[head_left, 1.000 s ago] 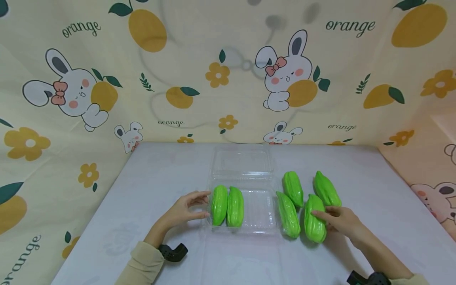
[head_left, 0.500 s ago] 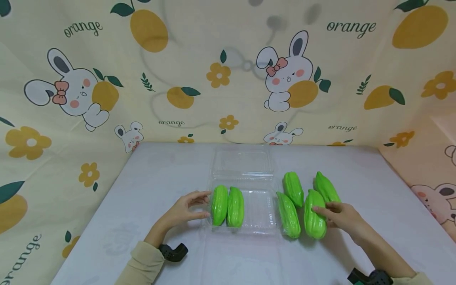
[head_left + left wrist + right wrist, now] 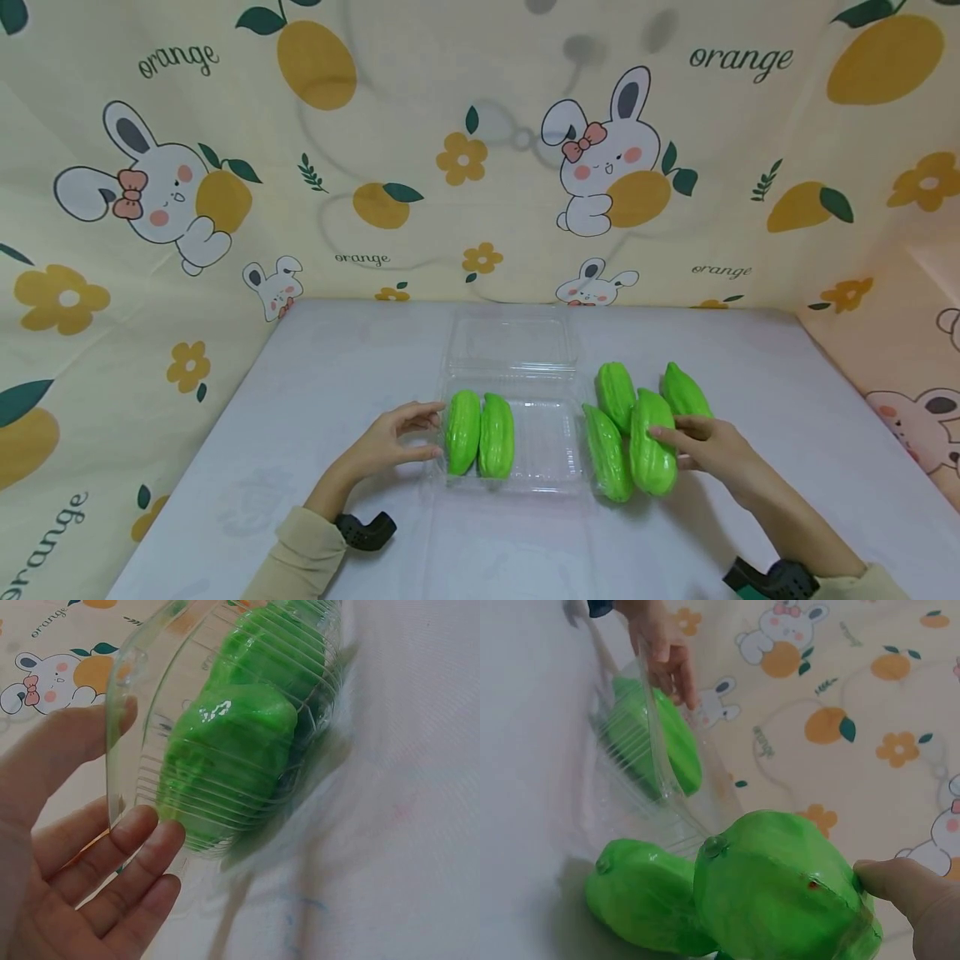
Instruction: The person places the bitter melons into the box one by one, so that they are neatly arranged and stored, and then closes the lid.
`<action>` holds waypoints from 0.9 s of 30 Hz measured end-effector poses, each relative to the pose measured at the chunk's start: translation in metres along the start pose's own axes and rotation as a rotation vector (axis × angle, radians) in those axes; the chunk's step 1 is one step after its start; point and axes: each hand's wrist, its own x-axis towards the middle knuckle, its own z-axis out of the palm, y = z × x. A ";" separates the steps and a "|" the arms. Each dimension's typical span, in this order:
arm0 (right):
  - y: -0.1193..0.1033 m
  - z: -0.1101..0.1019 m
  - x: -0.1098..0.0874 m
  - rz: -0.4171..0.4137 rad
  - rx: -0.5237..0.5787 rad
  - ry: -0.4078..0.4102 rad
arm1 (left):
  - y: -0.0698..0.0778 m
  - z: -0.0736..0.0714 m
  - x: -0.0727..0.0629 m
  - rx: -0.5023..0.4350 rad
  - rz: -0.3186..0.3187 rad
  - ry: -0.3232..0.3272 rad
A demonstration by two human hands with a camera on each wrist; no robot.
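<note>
A clear plastic clamshell box (image 3: 547,483) lies with its lid folded back, and two ribbed green gourds (image 3: 462,433) stand side by side in its left part. My left hand (image 3: 390,437) is at the box's left rim, thumb and fingers spread apart; in the left wrist view the fingertips (image 3: 171,834) touch or nearly touch the clear wall. My right hand (image 3: 712,450) grips another green gourd (image 3: 651,450), thumb on its near top side. Its other fingers are partly hidden behind the gourd. In the right wrist view this gourd (image 3: 780,892) appears raised above a neighbouring one (image 3: 645,896).
Right of the box lie more green gourds: one close to its wall (image 3: 606,458), one behind that (image 3: 617,392), and one farther right (image 3: 684,390). The lid (image 3: 513,342) lies flat behind the box. A patterned cloth (image 3: 405,125) hangs behind the white table (image 3: 337,350).
My right hand has moved the gripped gourd slightly left and away from me, toward the neighbouring gourds. My left hand and the box have stayed in place.
</note>
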 end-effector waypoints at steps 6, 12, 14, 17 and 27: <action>-0.005 0.003 0.001 -0.028 0.025 -0.007 | 0.001 0.001 0.000 -0.004 -0.009 -0.002; -0.011 0.007 0.004 -0.037 0.025 -0.017 | 0.001 0.001 0.000 0.000 -0.013 -0.002; -0.013 0.009 0.005 -0.039 0.032 -0.017 | 0.000 0.001 0.000 0.003 -0.009 0.000; -0.017 0.014 0.006 -0.054 0.064 -0.011 | -0.001 0.001 0.000 0.007 -0.005 0.002; -0.030 0.027 0.011 -0.099 0.094 -0.016 | 0.000 0.001 0.000 -0.001 -0.007 0.001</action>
